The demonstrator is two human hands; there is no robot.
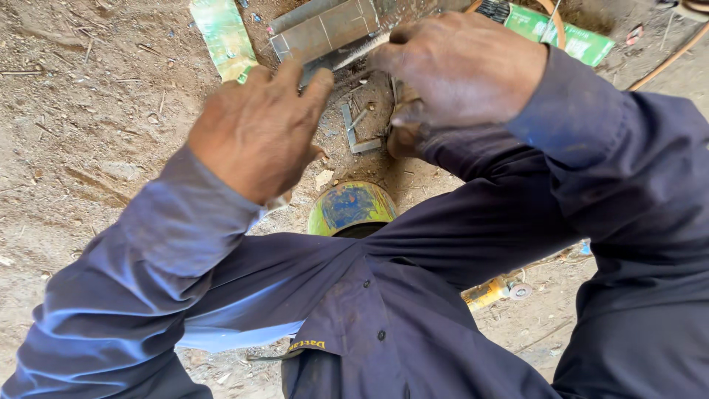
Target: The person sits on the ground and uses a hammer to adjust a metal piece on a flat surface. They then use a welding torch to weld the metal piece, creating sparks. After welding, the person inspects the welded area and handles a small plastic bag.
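Left hand (255, 133) spread flat, fingertips pinning the grey metal plate (325, 31) at twelve o'clock, right hand (461, 70) clenched round a thin steel rule (362, 52) (loose dirt ground (81, 111) beneath), risking slip and skewed line.

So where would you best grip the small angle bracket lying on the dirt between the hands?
Probably the small angle bracket's long upright leg, pinched across its width from above. It lies flat on the ground, so only the top is free. The left hand is nearest; the right hand hovers beside.
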